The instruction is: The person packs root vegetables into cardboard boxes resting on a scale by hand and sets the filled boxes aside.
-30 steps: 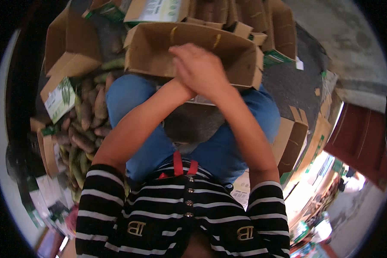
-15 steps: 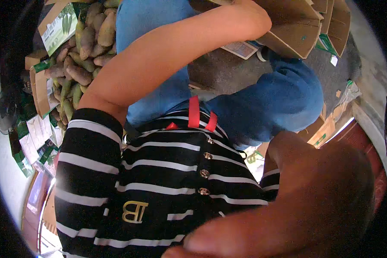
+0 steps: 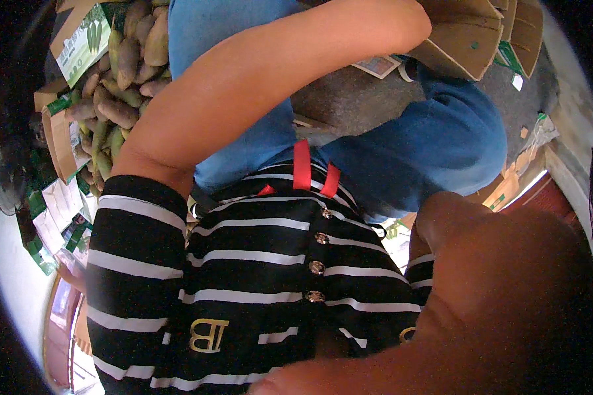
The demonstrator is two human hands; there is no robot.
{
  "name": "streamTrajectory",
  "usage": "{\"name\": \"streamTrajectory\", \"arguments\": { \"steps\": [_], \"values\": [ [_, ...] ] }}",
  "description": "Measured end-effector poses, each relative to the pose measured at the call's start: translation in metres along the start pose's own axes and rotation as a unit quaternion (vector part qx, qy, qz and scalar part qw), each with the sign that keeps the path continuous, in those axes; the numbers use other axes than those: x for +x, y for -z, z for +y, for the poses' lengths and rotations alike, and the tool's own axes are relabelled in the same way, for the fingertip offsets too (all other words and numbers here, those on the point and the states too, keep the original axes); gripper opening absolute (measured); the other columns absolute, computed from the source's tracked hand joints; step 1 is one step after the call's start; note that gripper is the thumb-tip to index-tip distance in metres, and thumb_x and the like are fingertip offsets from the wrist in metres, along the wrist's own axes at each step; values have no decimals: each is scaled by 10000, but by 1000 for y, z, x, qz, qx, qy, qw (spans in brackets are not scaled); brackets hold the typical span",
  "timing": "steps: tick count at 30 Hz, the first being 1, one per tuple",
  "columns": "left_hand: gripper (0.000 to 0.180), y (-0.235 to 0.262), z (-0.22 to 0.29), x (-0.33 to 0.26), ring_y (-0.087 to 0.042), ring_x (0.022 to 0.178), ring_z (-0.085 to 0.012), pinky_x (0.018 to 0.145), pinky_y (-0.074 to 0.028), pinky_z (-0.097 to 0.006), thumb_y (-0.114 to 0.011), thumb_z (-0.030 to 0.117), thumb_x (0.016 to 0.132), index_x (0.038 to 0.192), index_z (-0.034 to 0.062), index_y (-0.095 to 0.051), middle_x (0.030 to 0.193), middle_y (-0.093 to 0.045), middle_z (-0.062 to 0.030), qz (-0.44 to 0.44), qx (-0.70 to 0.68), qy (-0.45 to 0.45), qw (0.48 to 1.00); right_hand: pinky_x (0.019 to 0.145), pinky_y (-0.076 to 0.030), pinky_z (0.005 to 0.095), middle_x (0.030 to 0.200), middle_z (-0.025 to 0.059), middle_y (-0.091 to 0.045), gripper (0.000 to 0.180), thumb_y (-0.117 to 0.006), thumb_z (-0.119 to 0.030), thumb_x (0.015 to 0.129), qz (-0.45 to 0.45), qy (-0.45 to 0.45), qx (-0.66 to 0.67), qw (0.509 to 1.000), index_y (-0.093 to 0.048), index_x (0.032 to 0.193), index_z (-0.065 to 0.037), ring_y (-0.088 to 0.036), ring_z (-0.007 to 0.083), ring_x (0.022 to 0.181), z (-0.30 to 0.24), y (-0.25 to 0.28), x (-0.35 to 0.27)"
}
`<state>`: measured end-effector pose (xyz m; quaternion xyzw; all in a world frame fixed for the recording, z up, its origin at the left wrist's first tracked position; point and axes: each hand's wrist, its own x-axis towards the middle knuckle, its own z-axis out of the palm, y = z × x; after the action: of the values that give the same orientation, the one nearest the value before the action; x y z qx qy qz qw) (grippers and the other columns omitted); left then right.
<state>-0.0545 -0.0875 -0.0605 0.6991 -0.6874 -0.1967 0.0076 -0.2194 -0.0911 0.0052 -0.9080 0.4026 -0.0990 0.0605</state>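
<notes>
My left arm stretches from the lower left up to the top of the picture. My left hand (image 3: 408, 18) lies against the edge of a brown cardboard box (image 3: 464, 36), and its fingers are cut off by the frame. My right hand (image 3: 507, 296) is raised very close to the camera and fills the lower right as a large blurred shape, so its fingers cannot be made out. Below me I see my black shirt with white stripes (image 3: 244, 276) and my blue trousers (image 3: 441, 138).
A heap of brown and greenish long tubers (image 3: 118, 79) lies in open cardboard boxes at the upper left, next to a green and white box flap (image 3: 85, 39). More folded cardboard (image 3: 524, 33) stands at the upper right. Grey ground (image 3: 356, 99) shows between my knees.
A second ago both hands rested on the box in front of me. The view has since tilted down and left, and my right hand has come up close to the camera.
</notes>
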Motion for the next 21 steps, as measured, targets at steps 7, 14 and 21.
{"name": "streamTrajectory", "arguments": {
  "steps": [7, 14, 21],
  "values": [
    [210, -1, -8, -4, -612, 863, -249, 671, -490, -347, -526, 111, 742, 889, 31, -653, 906, -628, -140, -26, 11, 2, 1000, 569, -479, 303, 681, 81, -610, 199, -625, -248, 615, -17, 87, 137, 987, -644, 725, -84, -604, 225, 644, -37, -9, 9],
    [217, 3, 0, -1, -602, 894, -253, 687, -486, -347, -523, 113, 748, 904, 29, -647, 943, -620, -142, -30, -7, 48, 998, 550, -470, 317, 669, 83, -589, 194, -620, -240, 615, -33, 187, 293, 937, -623, 705, -68, -591, 235, 633, -67, -8, 14],
    [227, -2, -6, 2, -596, 912, -249, 704, -483, -350, -525, 135, 752, 918, 39, -647, 970, -612, -145, -53, 1, 36, 998, 532, -462, 330, 657, 84, -567, 193, -614, -232, 616, -52, 276, 439, 853, -601, 685, -52, -578, 245, 622, -94, -11, 15]
  ]
}}
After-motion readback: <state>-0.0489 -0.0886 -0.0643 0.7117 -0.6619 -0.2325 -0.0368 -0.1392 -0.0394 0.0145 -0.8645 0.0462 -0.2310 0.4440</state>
